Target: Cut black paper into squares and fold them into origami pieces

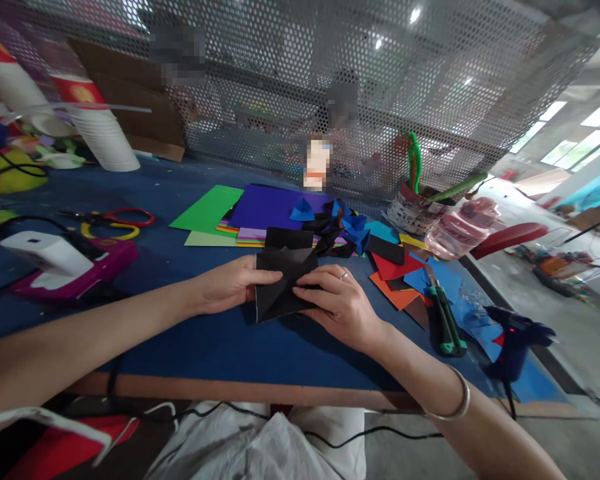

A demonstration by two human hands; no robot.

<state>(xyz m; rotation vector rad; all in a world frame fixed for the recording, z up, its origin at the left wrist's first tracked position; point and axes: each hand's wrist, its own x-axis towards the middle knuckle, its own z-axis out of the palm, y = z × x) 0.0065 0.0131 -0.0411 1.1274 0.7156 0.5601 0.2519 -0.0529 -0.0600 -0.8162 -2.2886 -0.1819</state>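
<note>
A creased sheet of black paper [280, 293] is held up between both hands, a little above the blue tabletop. My left hand [231, 283] pinches its left edge, thumb on top and fingers underneath. On the right side, my right hand [343, 303] grips the paper, its fingertips lying on the face and the rest partly hidden. Just beyond the hands lie folded blue and black paper pieces [356, 230] and a stack of coloured sheets topped by a purple sheet [270, 208]. A green sheet [210, 208] sticks out on the left.
To the right lie a utility knife [445, 313], loose red paper [393, 267], a glue gun [515, 340] and a pink bottle [463, 227]. At left are scissors [117, 223], a purple power strip [105, 263] with a white plug, and stacked paper cups [100, 133]. A perforated metal panel [260, 87] stands behind.
</note>
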